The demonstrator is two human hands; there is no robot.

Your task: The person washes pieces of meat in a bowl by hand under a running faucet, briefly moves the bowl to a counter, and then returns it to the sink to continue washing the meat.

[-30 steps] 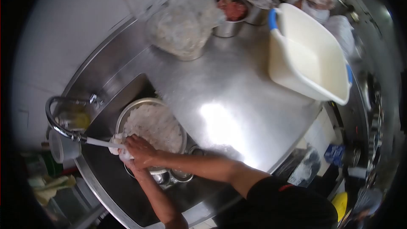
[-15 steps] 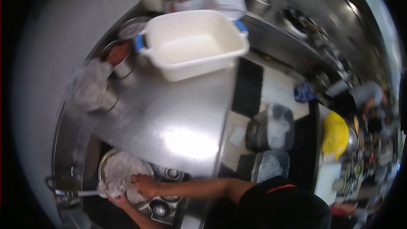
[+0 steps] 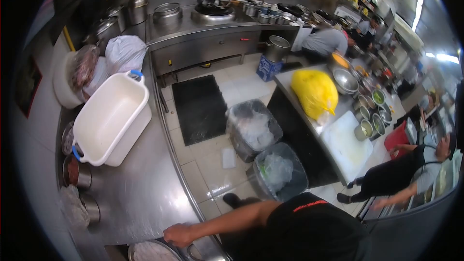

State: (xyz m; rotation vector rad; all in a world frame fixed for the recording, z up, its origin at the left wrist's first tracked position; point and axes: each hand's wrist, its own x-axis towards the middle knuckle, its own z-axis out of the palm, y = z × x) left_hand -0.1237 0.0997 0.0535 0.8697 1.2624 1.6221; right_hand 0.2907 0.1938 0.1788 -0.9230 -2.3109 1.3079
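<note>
My right hand [image 3: 179, 235] hangs at the sink edge beside a round metal bowl [image 3: 153, 252] with a pale, wet mass in it. Its fingers look curled closed; anything inside them is hidden. My left hand is out of view. Only the upper part of the bowl shows at the bottom of the picture. A large white tub [image 3: 108, 121] with blue handles stands on the steel counter [image 3: 145, 188]. Behind my hand along the wall are a metal pot of reddish contents [image 3: 77, 171] and a plastic bag [image 3: 73, 205] over another pot.
Two grey bins [image 3: 278, 171] lined with plastic stand on the tiled floor beside a black mat [image 3: 198, 108]. Across the aisle, a table holds a yellow bag [image 3: 314, 94] and a white cutting board [image 3: 347, 142]. A person in a dark apron [image 3: 398, 171] stands at the right; others work farther back.
The view has swung up and right across the kitchen. My right hand has come off the pale mass to the bowl's side. My left hand has left the view.
</note>
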